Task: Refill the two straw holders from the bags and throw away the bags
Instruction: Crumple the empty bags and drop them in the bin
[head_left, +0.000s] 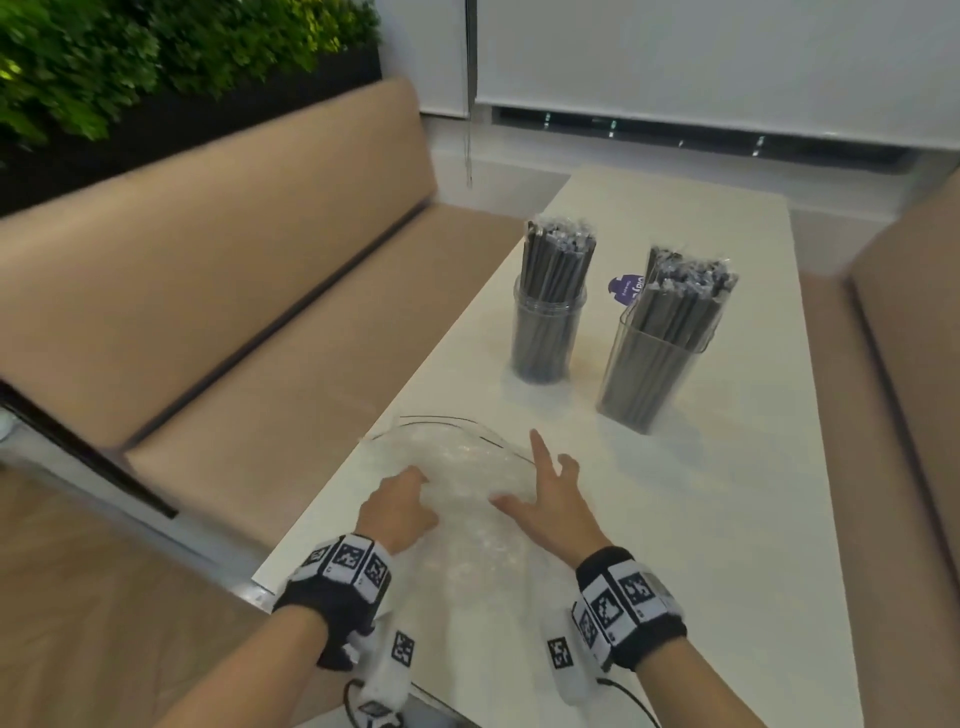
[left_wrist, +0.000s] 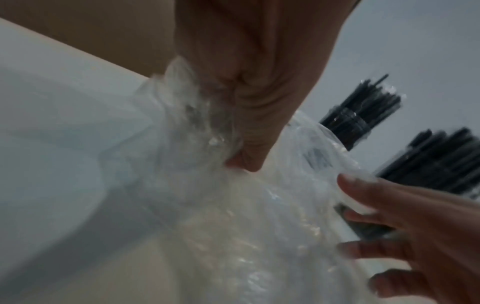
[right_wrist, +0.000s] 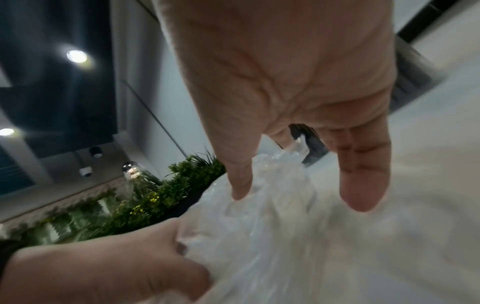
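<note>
A crumpled clear plastic bag (head_left: 467, 483) lies on the near part of the white table (head_left: 727, 509). My left hand (head_left: 402, 501) grips its left side with curled fingers; the left wrist view shows the plastic (left_wrist: 197, 127) bunched in that hand (left_wrist: 246, 115). My right hand (head_left: 550, 493) rests on the bag's right side with fingers spread and straight, seen also in the right wrist view (right_wrist: 293, 197) over the bag (right_wrist: 259, 236). Farther back stand a round clear straw holder (head_left: 545, 332) and a square one (head_left: 654, 364), both packed with dark wrapped straws.
A purple tag (head_left: 626, 288) lies behind the holders. Tan bench seats (head_left: 260, 322) flank the table on the left and right. A green plant wall (head_left: 130, 57) is at the back left, white blinds beyond the table.
</note>
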